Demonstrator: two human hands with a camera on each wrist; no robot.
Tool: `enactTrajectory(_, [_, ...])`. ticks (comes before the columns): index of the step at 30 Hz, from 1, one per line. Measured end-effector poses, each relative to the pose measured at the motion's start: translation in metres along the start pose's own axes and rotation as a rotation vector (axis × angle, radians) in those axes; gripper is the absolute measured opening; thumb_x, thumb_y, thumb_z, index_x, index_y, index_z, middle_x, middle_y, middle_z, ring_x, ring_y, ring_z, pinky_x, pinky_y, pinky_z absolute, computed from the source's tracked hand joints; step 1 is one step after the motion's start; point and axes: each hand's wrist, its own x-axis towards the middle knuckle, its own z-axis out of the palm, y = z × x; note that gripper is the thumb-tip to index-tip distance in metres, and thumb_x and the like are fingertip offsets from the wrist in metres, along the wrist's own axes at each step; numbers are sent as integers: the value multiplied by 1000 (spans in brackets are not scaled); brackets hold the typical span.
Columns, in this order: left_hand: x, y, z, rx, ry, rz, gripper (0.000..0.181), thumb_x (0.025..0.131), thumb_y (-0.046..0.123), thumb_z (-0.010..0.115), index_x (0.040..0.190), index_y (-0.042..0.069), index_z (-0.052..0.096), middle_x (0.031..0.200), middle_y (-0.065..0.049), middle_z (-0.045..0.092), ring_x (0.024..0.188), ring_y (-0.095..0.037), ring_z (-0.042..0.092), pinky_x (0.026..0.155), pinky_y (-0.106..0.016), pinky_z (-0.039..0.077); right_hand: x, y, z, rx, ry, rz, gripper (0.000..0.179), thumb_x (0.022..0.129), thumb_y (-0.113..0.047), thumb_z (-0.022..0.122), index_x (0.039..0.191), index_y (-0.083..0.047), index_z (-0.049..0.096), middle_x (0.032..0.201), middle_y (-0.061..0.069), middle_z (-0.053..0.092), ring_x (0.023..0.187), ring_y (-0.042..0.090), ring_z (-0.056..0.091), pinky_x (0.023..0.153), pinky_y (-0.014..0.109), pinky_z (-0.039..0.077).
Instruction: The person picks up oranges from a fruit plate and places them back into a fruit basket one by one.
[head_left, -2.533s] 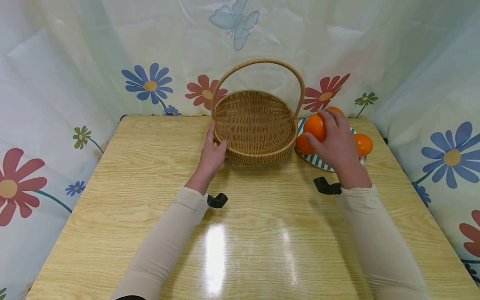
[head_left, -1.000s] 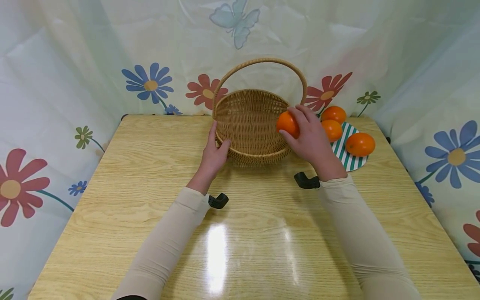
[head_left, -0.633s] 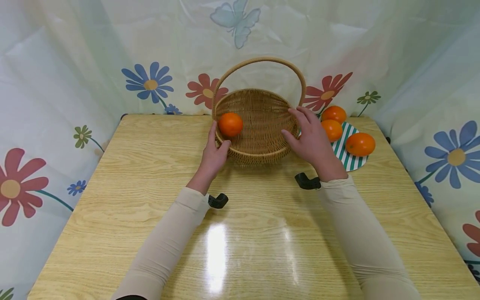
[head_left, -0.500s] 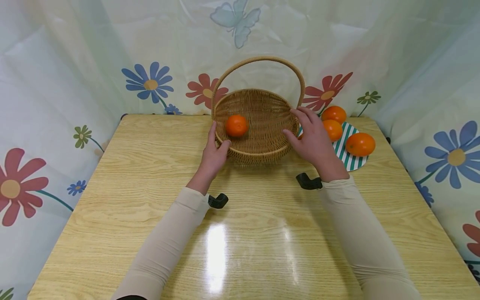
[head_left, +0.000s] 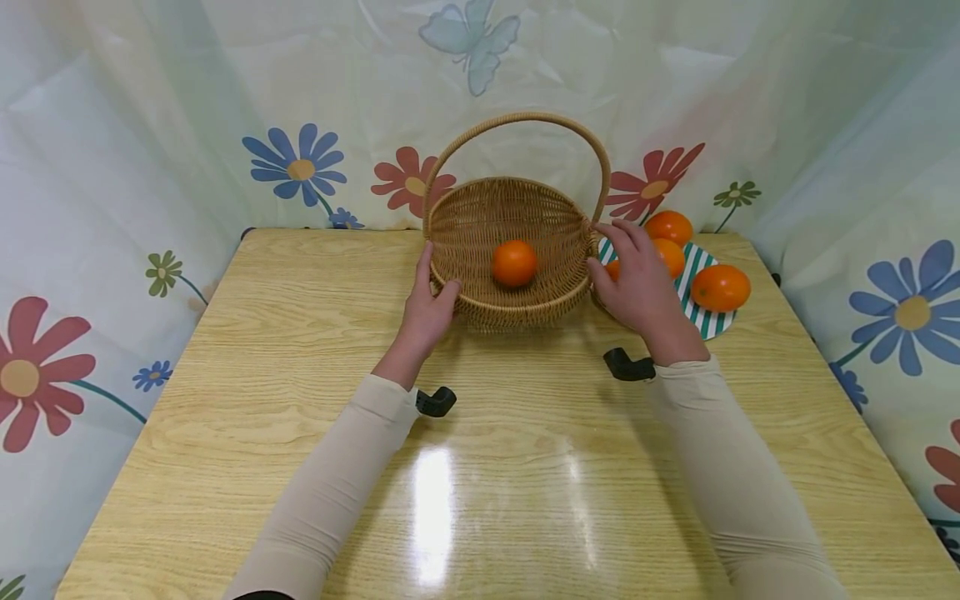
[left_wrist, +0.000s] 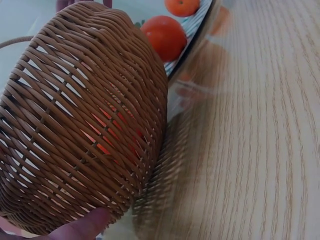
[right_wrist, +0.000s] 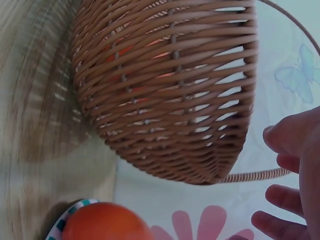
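Observation:
In the head view, a wicker basket [head_left: 465,208] with a tall arched handle stands at the back of the table, its mouth facing me. One glossy orange [head_left: 514,264] lies inside, near the middle; in the left wrist view, it shows through the weave. My left hand [head_left: 424,315] grips the basket's left side, thumb by the front rim. Just right of the basket, my right hand [head_left: 637,279] holds nothing, fingers spread and loosely bent. The right wrist view shows its fingers [right_wrist: 287,200] apart from the woven wall. Behind this hand, another orange [head_left: 613,269] is mostly hidden.
A green-and-white striped plate [head_left: 712,323] sits right of the basket with several oranges on it, one at its right edge [head_left: 720,288]. Behind the wooden table [head_left: 510,467] hangs a flowered curtain [head_left: 330,75]. Black wrist mounts [head_left: 437,402] stick out from both cuffs.
The right hand took an orange from the plate and let it go in the basket. That orange rolled from the left side to the middle, and the right hand drew back right. Left hand stayed.

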Motion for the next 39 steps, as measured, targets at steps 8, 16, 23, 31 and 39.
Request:
enactTrajectory(8, [0, -1, 1, 36, 30, -6, 71, 98, 37, 48, 153, 47, 5, 163, -5, 17, 132, -29, 45, 89, -42, 42, -3, 13, 2, -20, -19, 30, 51, 98, -24, 55, 145, -9, 42, 149, 21, 36, 136, 41, 35, 109, 60, 33])
enactTrajectory(16, [2, -3, 1, 27, 12, 3, 70, 97, 42, 47, 150, 53, 2, 159, -10, 26, 119, -26, 54, 78, -38, 42, -3, 22, 5, -21, -15, 44, 50, 97, -21, 54, 144, -7, 44, 147, 23, 38, 133, 42, 37, 108, 60, 34])
enactTrajectory(23, [0, -3, 0, 12, 9, 1, 71, 97, 42, 48, 152, 50, 3, 158, -10, 29, 123, -25, 54, 82, -37, 47, -3, 32, 11, -47, -49, 65, 51, 95, -20, 56, 141, -3, 45, 145, 27, 38, 133, 45, 35, 110, 61, 31])
enactTrajectory(31, [-2, -4, -1, 14, 22, -6, 71, 97, 39, 49, 152, 50, 5, 159, -11, 27, 113, -22, 57, 82, -36, 50, -6, 40, 17, -42, -116, 94, 54, 94, -21, 58, 143, -3, 42, 147, 28, 34, 135, 48, 31, 112, 61, 26])
enactTrajectory(39, [-2, -3, 1, 23, 10, -4, 72, 97, 39, 49, 153, 48, 4, 162, -9, 18, 122, -28, 52, 85, -40, 47, -8, 44, 17, -68, -158, 139, 57, 93, -23, 59, 144, -4, 41, 149, 27, 32, 136, 48, 29, 111, 63, 27])
